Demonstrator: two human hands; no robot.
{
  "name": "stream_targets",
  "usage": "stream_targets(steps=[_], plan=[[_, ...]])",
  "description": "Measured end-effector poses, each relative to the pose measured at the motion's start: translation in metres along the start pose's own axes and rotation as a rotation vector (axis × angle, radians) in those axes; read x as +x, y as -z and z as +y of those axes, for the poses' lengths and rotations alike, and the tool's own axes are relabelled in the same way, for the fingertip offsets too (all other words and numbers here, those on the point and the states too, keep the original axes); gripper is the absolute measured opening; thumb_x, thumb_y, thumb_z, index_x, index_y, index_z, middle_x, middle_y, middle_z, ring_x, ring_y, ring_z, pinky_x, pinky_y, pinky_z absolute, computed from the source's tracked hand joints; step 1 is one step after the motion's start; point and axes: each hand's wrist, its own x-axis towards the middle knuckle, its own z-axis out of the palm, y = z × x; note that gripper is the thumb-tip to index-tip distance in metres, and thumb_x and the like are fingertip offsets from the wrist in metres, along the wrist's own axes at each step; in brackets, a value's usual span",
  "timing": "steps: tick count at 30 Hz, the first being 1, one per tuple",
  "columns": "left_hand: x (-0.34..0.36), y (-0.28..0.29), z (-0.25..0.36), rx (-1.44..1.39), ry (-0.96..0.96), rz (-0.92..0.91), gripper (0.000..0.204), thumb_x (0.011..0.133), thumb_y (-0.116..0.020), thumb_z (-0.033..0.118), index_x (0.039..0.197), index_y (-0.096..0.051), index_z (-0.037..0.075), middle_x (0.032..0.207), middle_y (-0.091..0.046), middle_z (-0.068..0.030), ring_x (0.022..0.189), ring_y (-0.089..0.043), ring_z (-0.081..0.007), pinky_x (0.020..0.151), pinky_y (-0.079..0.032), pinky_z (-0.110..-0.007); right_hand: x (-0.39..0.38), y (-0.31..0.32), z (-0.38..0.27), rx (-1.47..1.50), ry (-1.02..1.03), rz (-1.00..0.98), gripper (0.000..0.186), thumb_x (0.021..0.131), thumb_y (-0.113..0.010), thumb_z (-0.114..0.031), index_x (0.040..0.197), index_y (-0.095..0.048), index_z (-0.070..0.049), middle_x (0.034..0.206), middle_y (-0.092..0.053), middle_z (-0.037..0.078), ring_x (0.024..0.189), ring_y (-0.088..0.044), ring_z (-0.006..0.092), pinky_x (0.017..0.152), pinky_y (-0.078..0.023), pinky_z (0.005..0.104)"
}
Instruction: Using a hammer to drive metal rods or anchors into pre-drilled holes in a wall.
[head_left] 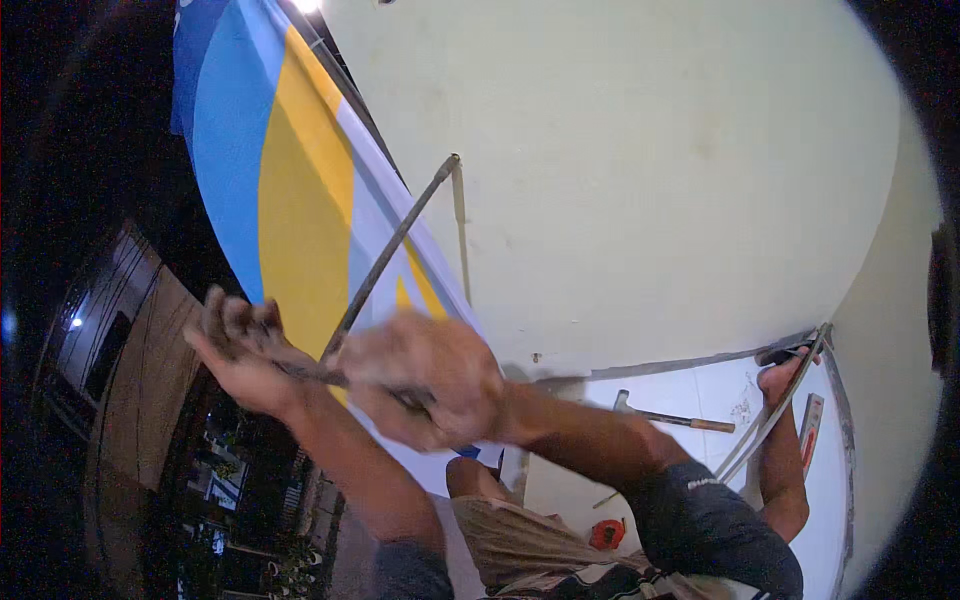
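A long thin dark rod slants down from the pale wall, its upper end meeting the wall at a small dark spot. Its lower end reaches my right hand, which is closed in a fist around it and smeared by motion. The hand hides how the rod ends there. Just left of it my left hand is raised, palm up, with fingers apart and loosely curled. Dark grime covers its fingers, and it holds nothing that I can see.
A blue, yellow and white banner hangs left of the pale wall. On the white tiled floor lie a hammer, a red-marked spirit level and a red round object. Thin pale strips lean by my sandalled foot.
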Motion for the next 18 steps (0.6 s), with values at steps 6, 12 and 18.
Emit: stream_targets(steps=[6, 12, 18], plan=[[0.003, -0.068, 0.058, 0.223, -0.254, -0.914, 0.034, 0.105, -0.055, 0.025, 0.129, -0.062, 0.001, 0.074, -0.055, 0.0032, 0.053, -0.042, -0.006, 0.049, -0.037, -0.021, -0.084, -0.039, -0.007, -0.052, -0.131, 0.151, 0.024, 0.081, -0.076, 0.004, 0.101, -0.063, 0.004, 0.099, -0.071, 0.023, 0.083, -0.074, 0.0331, 0.079, -0.062, 0.0415], [-0.052, -0.102, 0.071, 0.521, -0.994, -1.574, 0.022, 0.096, -0.067, 0.011, 0.116, -0.07, 0.003, 0.078, -0.067, -0.0025, 0.054, -0.055, -0.0132, 0.05, -0.046, -0.027, -0.077, -0.075, -0.018, -0.102, -0.467, 0.06, 0.032, 0.085, -0.074, 0.0, 0.11, -0.057, 0.005, 0.089, -0.072, 0.021, 0.082, -0.074, 0.0357, 0.072, -0.058, 0.0388], [-0.045, -0.081, 0.073, 0.571, -1.226, -1.577, 0.028, 0.081, -0.08, 0.007, 0.108, -0.071, 0.004, 0.08, -0.071, -0.0102, 0.068, -0.071, -0.0237, 0.057, -0.056, -0.03, -0.028, 0.002, -0.034, -0.059, -0.694, -0.032, 0.024, 0.087, -0.072, -0.018, 0.101, -0.065, 0.001, 0.089, -0.072, 0.016, 0.085, -0.072, 0.0277, 0.078, -0.055, 0.0389]])
